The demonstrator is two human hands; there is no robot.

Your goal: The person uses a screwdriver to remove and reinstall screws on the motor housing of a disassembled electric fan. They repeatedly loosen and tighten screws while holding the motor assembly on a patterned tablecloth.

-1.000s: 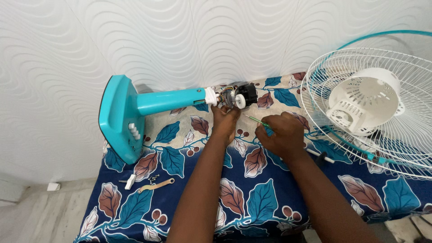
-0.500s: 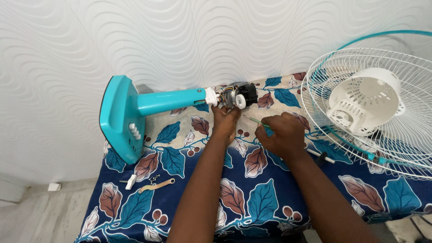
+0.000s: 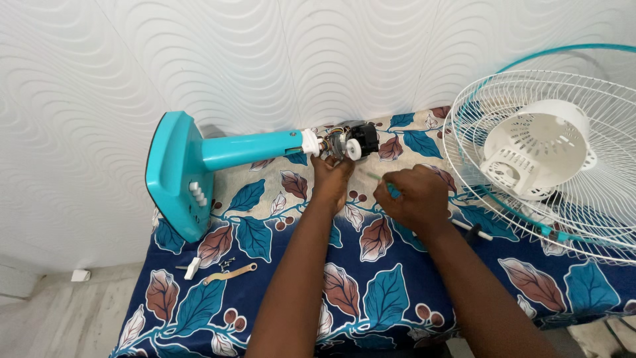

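The left hand [image 3: 331,178] pinches the exposed fan motor [image 3: 350,140] (just right of the teal stand [image 3: 245,149]), while the right hand [image 3: 414,195], fisted around a screwdriver [image 3: 384,183], could slip and nick wires.

The right hand [image 3: 412,197] pretty much swallows the teal-handled tool [image 3: 392,191], only bits poke out. Fan guard [image 3: 530,99] runs off the right edge, and the small screws [image 3: 227,263] are too tiny to count.

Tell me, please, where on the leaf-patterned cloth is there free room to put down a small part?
Free cloth lies at the near edge between the two forearms, and between the left forearm and the brass strip. Another patch is near the cloth's right corner, below the fan guard. It is crowded around the left hand, right hand and motor.
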